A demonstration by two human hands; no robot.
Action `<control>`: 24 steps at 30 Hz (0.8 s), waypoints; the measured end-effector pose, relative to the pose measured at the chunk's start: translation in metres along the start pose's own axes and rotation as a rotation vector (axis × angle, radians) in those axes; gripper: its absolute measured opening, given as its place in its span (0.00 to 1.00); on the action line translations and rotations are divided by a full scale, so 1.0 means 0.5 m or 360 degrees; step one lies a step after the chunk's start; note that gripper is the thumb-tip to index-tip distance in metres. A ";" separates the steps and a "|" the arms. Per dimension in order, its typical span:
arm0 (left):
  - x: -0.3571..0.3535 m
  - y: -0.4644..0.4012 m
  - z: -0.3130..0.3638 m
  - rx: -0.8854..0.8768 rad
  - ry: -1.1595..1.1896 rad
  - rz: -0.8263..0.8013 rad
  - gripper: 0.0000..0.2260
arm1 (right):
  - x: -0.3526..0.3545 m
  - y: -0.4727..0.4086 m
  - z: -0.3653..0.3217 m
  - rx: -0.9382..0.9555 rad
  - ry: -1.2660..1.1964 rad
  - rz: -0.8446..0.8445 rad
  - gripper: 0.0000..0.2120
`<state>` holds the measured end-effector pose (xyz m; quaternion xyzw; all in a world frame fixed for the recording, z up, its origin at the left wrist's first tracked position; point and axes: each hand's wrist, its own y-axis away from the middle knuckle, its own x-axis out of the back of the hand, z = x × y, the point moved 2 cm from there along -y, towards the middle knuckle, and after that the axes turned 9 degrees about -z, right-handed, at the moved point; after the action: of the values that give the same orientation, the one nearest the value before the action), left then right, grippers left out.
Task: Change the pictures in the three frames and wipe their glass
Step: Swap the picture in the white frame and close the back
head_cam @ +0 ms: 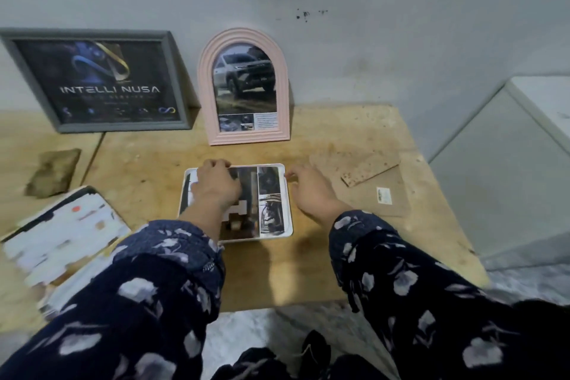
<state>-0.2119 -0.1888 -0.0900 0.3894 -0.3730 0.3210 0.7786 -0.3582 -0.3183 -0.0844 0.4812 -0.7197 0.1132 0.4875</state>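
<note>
Seating the new picture in the white frame

White frame point(288, 227) lies flat mid-desk point(354, 145), picture point(270, 194) laid inside. Left hand point(216, 183) presses the sheet, fingers curled; right hand point(310, 187) pinches its far right corner. Judgement: align corners first, then smooth flat before backing goes on.

Far left: grey rectangular wooden frame point(92, 80) w/ dark navy poster, white lettering, gold and blue swirl. Far centre: pale pink arched ribbed frame point(243, 86) w/ silver-white car pic on brown ground. Centre: white rounded-rectangle frame point(236, 203), pic in it dark brown, black and white panels. Tan wooden tabletop point(308, 268), speckled brown stains at right. Left: olive-brown mottled cloth point(52, 173). Near left: white paper stack point(61, 241) w/ red-orange spots. Both sleeves point(416, 281) navy w/ pale grey-lilac floral print. Grey wall point(370, 9) w/ black specks. Right: light tan flat backing board point(385, 191) w/ white barcode sticker.
</note>
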 end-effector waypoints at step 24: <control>0.014 0.043 -0.171 -0.0154 -0.0362 -0.0130 0.29 | -0.095 -0.011 -0.111 -0.0229 0.0207 -0.0231 0.46</control>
<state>-0.1972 -0.1045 -0.1119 0.4001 -0.4576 0.2243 0.7617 -0.3180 -0.2584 -0.0970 0.4874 -0.6561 0.0567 0.5734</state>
